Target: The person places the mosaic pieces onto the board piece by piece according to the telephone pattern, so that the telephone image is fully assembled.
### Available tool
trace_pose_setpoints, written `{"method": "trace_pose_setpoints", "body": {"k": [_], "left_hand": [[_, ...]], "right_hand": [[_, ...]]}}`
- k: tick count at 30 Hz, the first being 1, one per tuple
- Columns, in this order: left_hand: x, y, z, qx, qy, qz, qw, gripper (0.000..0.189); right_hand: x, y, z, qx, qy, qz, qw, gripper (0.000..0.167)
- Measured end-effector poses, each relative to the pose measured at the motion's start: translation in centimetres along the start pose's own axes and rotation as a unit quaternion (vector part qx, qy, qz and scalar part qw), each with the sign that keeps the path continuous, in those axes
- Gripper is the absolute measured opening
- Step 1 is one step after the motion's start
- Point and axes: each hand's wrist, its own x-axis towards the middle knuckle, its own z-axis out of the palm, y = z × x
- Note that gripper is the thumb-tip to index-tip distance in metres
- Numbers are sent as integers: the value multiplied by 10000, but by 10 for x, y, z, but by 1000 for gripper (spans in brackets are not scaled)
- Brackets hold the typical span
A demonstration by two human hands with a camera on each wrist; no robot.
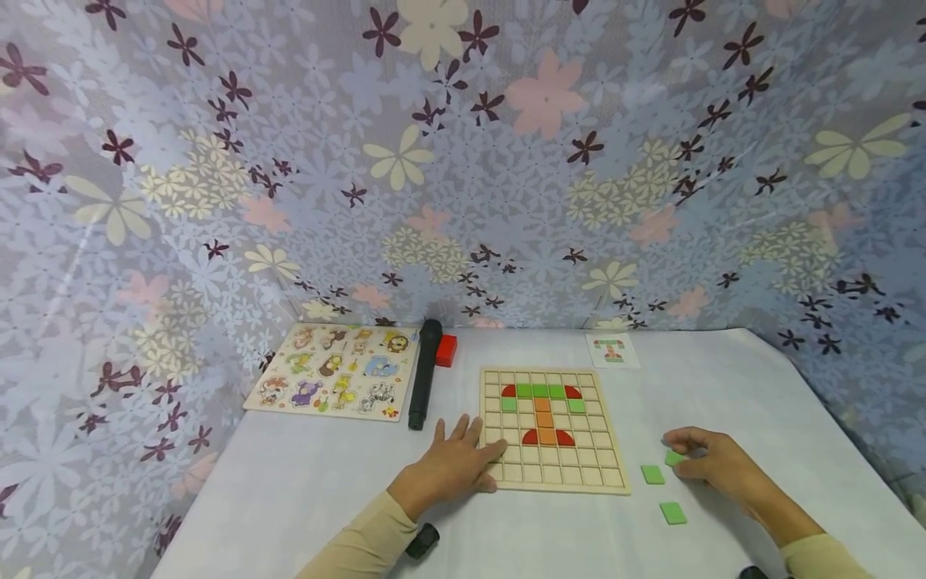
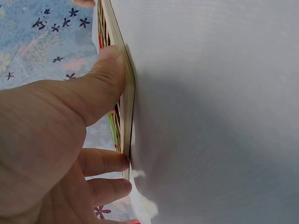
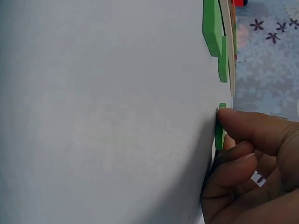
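On the table lies a wooden grid board bearing red rounded pieces, green squares and an orange column. My left hand rests at its left edge, thumb over the rim and fingers spread. Right of the board, my right hand pinches a green square tile between thumb and fingers, low at the table; the thumb tip lies against the tile's edge. Two more green tiles lie beside this hand, one nearer the board and one closer to me.
A pattern card lies behind the board. At the back left are an animal puzzle board, a black microphone and a red block. A floral cloth hangs behind the white table.
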Motion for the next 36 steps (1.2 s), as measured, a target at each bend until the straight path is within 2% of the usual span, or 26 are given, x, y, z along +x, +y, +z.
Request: {"method": "trace_pose_setpoints", "body": {"k": [9,21,26,30,36], "left_hand": [[0,-2,0,244,148,119,9995,68],[-1,1,1,70,20,34,10000,68],[-2,0,2,-45,33,75,10000,68],[-1,-1,2,52,127,98,9999,68],[0,-2,2,116,128,131,9998,68]], "right_hand": [[-2,-4,1,-569,80,-311,9979,61],[-9,-10,3,-1267,351,-376,9906,53],[-6,-11,3,-1206,323,-163,9920,58],[-5,-10,3,-1080,304,-122,9936,57],[-4,-5,1,-320,193,20,9993,55]]}}
